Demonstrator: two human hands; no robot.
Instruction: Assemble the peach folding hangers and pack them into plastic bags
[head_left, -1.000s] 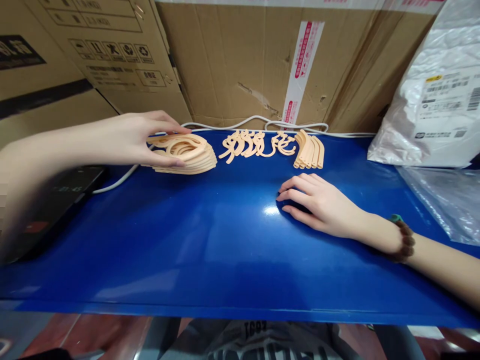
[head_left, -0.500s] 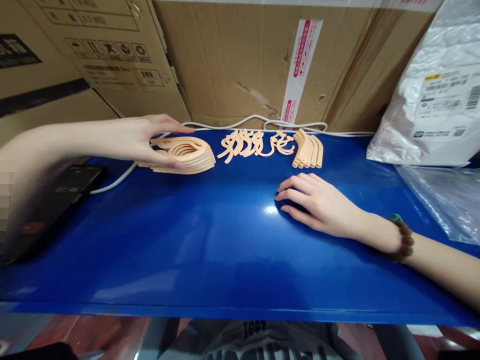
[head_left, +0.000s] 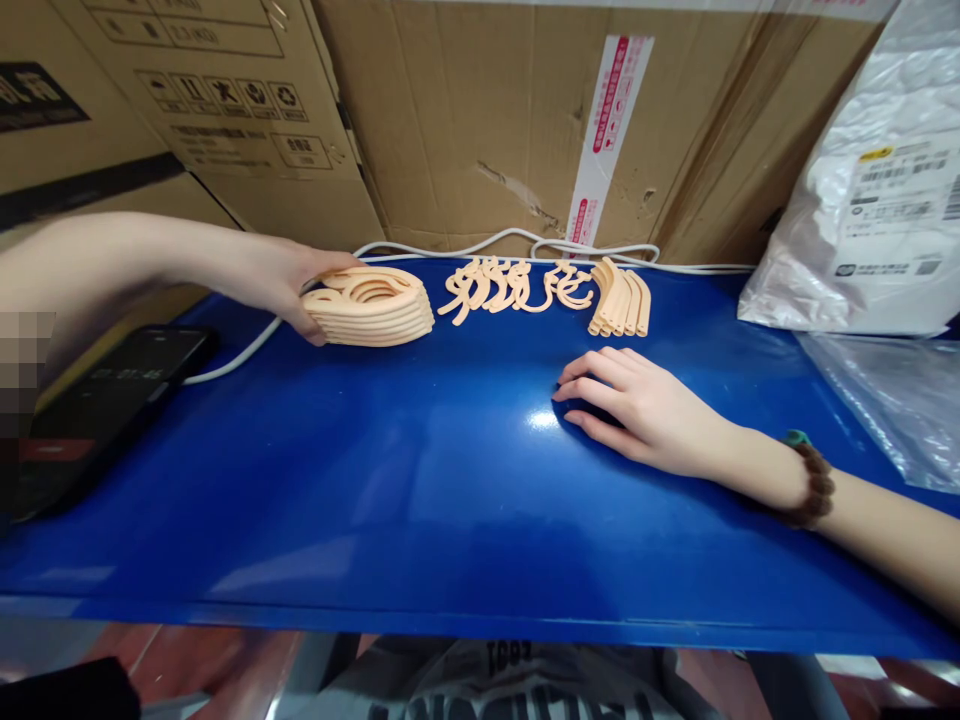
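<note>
A stack of flat peach-coloured plastic frames (head_left: 375, 308) lies at the back left of the blue table (head_left: 420, 500). My left hand (head_left: 289, 282) is at the stack's left end, thumb on top and fingers under or beside it, gripping it. My right hand (head_left: 637, 405) rests flat on the table near the middle, fingers spread and holding nothing; a bead bracelet is on its wrist. Right of the stack lie a cluster of small peach hook-shaped pieces (head_left: 514, 285) and a row of curved peach strips (head_left: 621, 298).
Cardboard boxes (head_left: 480, 120) wall off the back, with a white cable (head_left: 480, 246) along their foot. A black phone (head_left: 105, 395) lies at the left edge. A white parcel bag (head_left: 870, 190) and clear plastic (head_left: 892, 400) fill the right side.
My left hand has drawn back from over the top of the frame stack to its left end, and the stack now looks squared up. My right hand has stayed still.
</note>
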